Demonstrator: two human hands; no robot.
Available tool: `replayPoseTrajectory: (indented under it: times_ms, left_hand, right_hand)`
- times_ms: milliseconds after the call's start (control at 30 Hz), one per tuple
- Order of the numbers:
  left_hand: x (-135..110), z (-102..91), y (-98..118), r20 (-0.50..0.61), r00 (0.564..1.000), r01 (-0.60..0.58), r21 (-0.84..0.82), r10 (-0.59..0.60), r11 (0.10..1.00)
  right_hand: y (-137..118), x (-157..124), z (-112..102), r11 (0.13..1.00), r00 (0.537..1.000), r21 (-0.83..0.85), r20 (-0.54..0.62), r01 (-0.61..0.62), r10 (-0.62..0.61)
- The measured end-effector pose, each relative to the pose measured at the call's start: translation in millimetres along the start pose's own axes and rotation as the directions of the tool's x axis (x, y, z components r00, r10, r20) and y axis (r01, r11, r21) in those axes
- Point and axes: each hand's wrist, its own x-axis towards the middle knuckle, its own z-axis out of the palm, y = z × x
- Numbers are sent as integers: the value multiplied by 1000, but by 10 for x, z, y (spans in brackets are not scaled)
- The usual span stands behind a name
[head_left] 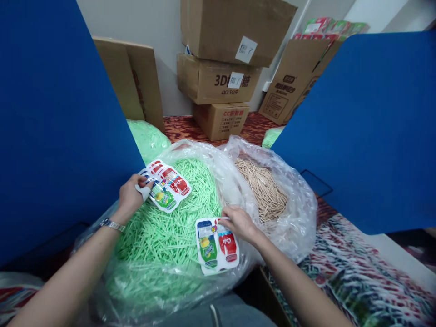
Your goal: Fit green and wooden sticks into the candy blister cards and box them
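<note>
My left hand (131, 196) is closed on a fanned stack of small printed pouches (166, 185) with red and green bottle pictures, held over a clear plastic bag full of green sticks (163, 231). My right hand (238, 222) pinches the top edge of a double pouch (216, 245), one half green, one half red, which rests on the green sticks near the bag's front right. A watch is on my left wrist.
A second clear bag of tan wooden sticks (264, 190) sits right of the green one. Blue panels (51, 113) cover the left and right sides. Stacked cardboard boxes (221, 68) stand against the far wall. A patterned cloth (357, 277) lies at the lower right.
</note>
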Motion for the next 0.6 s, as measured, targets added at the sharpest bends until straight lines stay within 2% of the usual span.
replayPoseTrajectory:
  times_ms: [133, 167, 233, 300, 333, 367, 433, 467, 500, 533, 600]
  left_hand:
    - [-206, -85, 128, -48, 994, -99, 82, 103, 992]
    - [-286, -109, 190, -81, 982, -165, 85, 172, 983]
    - [-466, -139, 340, -104, 931, -348, 34, 350, 937]
    - [-648, -137, 510, -92, 890, -455, -80, 447, 887]
    - [-730, -123, 593, -87, 886, -463, -143, 455, 875]
    - [-803, -104, 672, -80, 888, -458, -204, 452, 865]
    - [-914, -56, 804, -33, 898, -425, -315, 438, 848]
    - [-953, -30, 855, 6, 900, -405, -361, 437, 840]
    - [-982, -4, 895, 43, 899, -386, -396, 436, 833]
    - [-1005, 22, 924, 76, 895, -370, -421, 439, 828]
    - [-1045, 76, 958, 120, 887, -348, -461, 446, 817]
  right_hand:
    - [-21, 22, -25, 997, 999, -68, -28, -27, 25]
    - [-32, 26, -52, 995, 997, -85, -50, -59, 54]
    - [-52, 44, -132, 986, 987, -99, -101, -133, 123]
    - [-69, 73, -235, 984, 962, -38, -219, -172, 160]
    - [-80, 89, -291, 986, 933, 24, -321, -166, 165]
    - [-96, 103, -347, 987, 882, 94, -443, -133, 161]
    - [-152, 118, -448, 983, 734, 180, -671, 21, 107]
    - [-195, 115, -492, 977, 673, 176, -738, 116, 53]
    - [-248, 104, -529, 965, 637, 156, -771, 210, -14]
    - [-309, 84, -560, 944, 628, 136, -773, 300, -88]
    - [-447, 23, -604, 889, 671, 161, -715, 430, -195]
